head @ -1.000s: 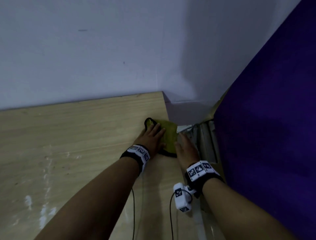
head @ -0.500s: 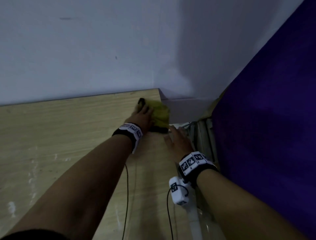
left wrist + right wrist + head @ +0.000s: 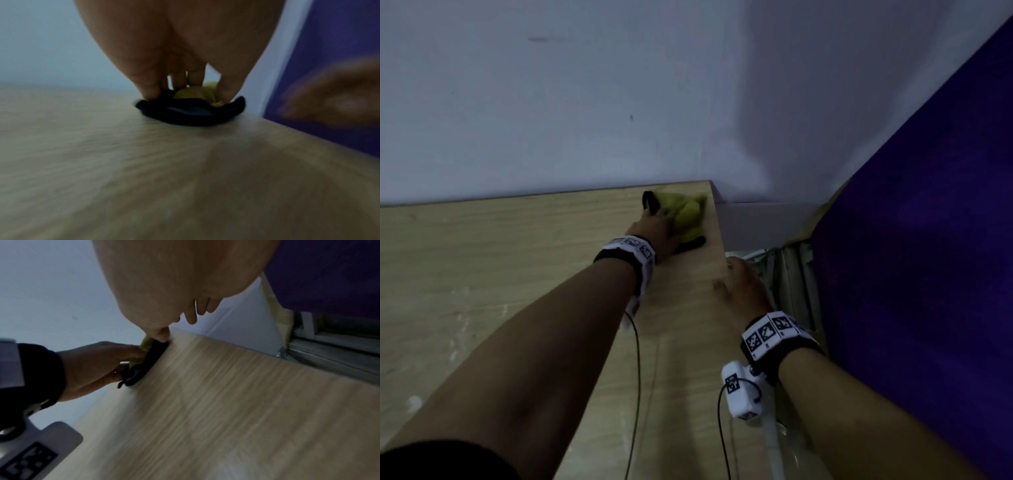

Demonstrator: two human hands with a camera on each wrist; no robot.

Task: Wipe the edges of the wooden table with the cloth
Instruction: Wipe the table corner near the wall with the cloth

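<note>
A pale wall (image 3: pixel 585 102) fills the head view from 9 o'clock through 1 o'clock, meeting the far edge of the wooden table (image 3: pixel 482 274), whose light, grained top spreads across the lower left. A large purple panel (image 3: pixel 928 257) stands from 2 o'clock to 5 o'clock, well apart from the table's right edge; in the gap between them run grey metal rails (image 3: pixel 791 284), blurred and dim, with a pale ledge (image 3: pixel 756 222) behind them at the foot of the wall. The left forearm crosses the tabletop from 7 o'clock toward the far right corner, a marker band (image 3: pixel 630 248) at the wrist and a thin cable (image 3: pixel 637 377) trailing below it. The left hand (image 3: pixel 657 229) presses down on the yellow-green, black-edged cloth (image 3: pixel 688 216), which lies bunched at that corner, close to the wall and the right edge; the fingers bear on it, and the left wrist view shows the fingertips (image 3: pixel 148 91) pinning its dark hem. The right hand (image 3: pixel 739 291) rests flat, fingers loose, on the table's right edge at 3 o'clock, grasping nothing, just short of the cloth.
</note>
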